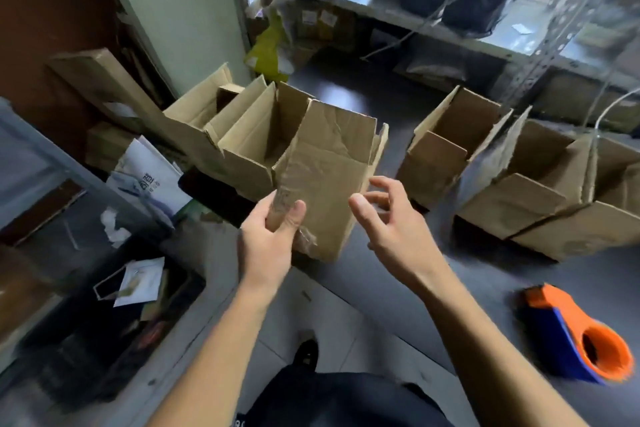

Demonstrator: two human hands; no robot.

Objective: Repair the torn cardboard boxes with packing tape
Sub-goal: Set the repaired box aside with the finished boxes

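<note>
Dark tabletop [433, 274] before cluttered metal shelving [415, 15]. Open boxes [242, 135] stand at left; the left hand [270, 236] pinches the near corner of a taped cardboard box [329, 177]; the right hand [388, 218] hovers beside it, fingers spread. More open cartons [519, 184] and an orange-blue tape dispenser [578, 333] lie right.

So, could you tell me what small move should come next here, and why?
Probably bring the right hand onto the box to steady it. The left hand alone pinches its taped near corner, the right is open beside it, and the tape dispenser lies untouched on the table.
</note>
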